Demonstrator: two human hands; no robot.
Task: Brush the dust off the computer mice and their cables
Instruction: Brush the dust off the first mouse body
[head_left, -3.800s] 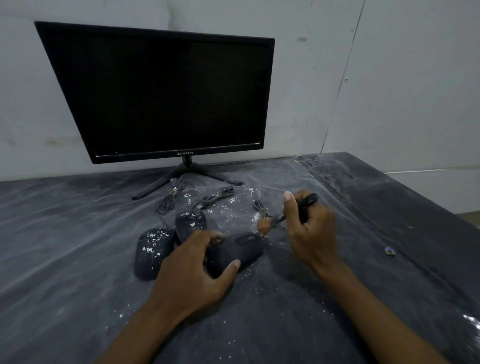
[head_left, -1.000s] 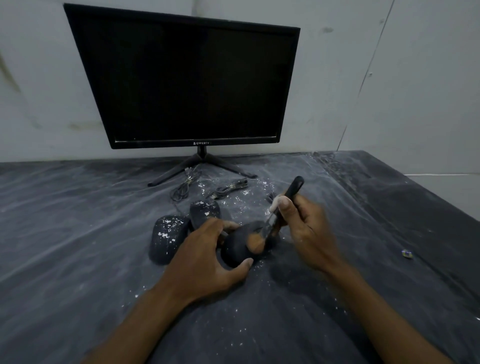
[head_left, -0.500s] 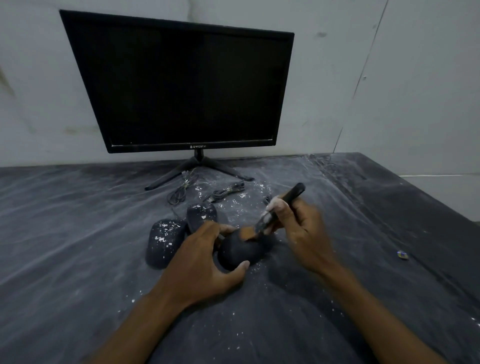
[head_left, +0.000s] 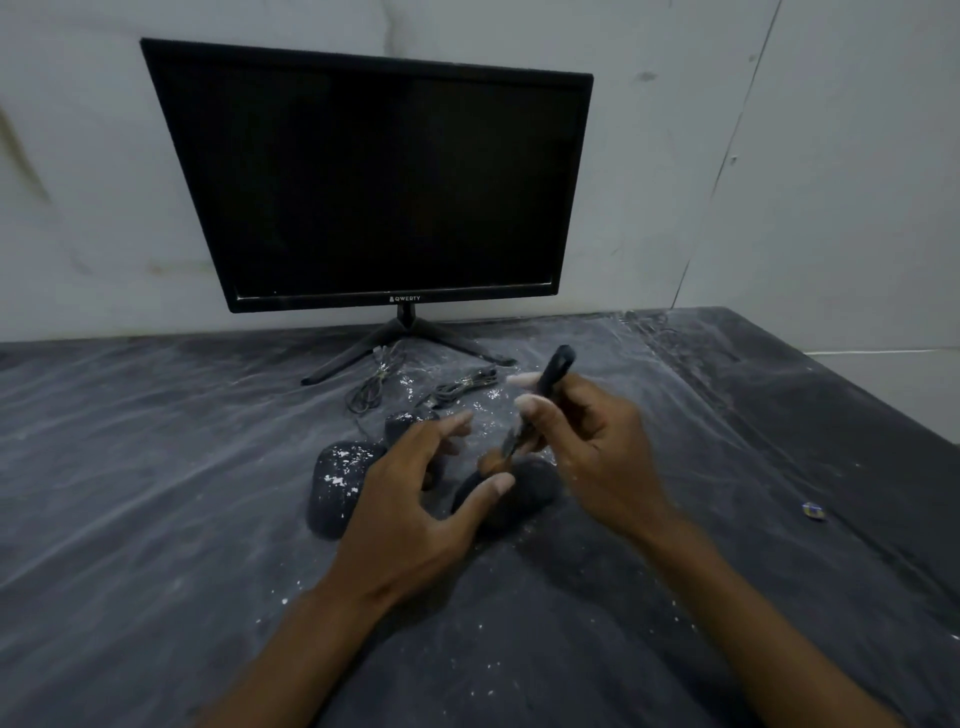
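Head view: right hand forms the working grip, fingers curled round the dark handle of the brush, bristle end pointing down at the near mouse, which lies on the desk just below the grip. Left hand hovers beside that mouse with fingers spread and relaxed, holding nothing; whether the thumb touches the shell cannot be told. Left of the grip lie two more mice: the speckled mouse, heavily flecked with white dust, and the rear mouse, partly hidden by the left hand. Beyond the grip, the coiled cables rest in front of the monitor stand.

Procedure for the step in hand, judged from this state:
1. Steady the near mouse with the left hand before each stroke.
2. Hold the bristles light and angled; sweep away from the other mice so dust does not resettle on them.
3. Work seams and the wheel recess last.
4. Proceed to the speckled mouse, then the cables.
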